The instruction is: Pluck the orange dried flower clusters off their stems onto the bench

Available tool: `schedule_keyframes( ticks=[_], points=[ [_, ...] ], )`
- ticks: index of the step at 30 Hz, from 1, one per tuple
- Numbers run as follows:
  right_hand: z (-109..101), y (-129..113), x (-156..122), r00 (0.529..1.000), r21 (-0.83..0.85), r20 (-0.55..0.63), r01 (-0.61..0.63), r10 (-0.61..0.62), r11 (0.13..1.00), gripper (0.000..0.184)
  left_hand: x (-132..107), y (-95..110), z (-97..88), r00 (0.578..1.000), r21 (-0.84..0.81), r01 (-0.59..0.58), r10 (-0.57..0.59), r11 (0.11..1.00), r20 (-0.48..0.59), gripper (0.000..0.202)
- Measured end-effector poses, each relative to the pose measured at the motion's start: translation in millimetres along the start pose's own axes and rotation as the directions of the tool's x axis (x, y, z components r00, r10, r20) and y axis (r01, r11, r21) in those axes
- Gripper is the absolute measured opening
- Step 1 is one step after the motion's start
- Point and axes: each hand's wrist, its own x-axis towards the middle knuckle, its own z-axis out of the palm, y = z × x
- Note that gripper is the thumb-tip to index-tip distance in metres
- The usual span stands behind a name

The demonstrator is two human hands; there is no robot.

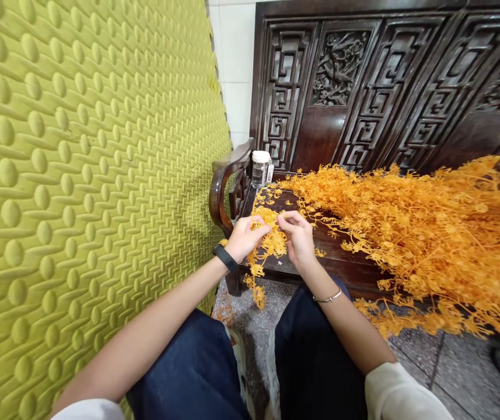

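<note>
My left hand (245, 236) and my right hand (297, 236) meet at the front edge of a dark carved wooden bench (341, 265). Both pinch a small orange plastic sprig (269, 239) held between them, and part of it dangles below the seat edge. A black band sits on my left wrist, a thin metal bangle on my right. To the right, a big heap of orange plastic sprigs (425, 227) covers the seat and spills over its front.
A small clear jar with a white lid (261, 168) stands at the bench's back left corner by the armrest (226, 181). A green embossed foam mat (87, 175) leans upright on the left. Loose orange bits lie on the speckled floor (460, 361).
</note>
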Motion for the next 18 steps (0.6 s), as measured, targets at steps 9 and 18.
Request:
schedule_keyframes(
  ticks=[9, 18],
  points=[
    [13.8, 20.0, 22.8, 0.957, 0.095, -0.275, 0.121, -0.091, 0.988, 0.019, 33.8, -11.9, 27.8, 0.989, 0.002, -0.011, 0.011, 1.0, -0.147, 0.019],
    [-54.3, 13.0, 87.3, 0.862, -0.068, -0.452, 0.221, -0.228, 0.973, 0.019, 14.2, -13.0, 23.7, 0.994, -0.023, 0.113, -0.113, 0.993, 0.01, 0.023]
  ],
)
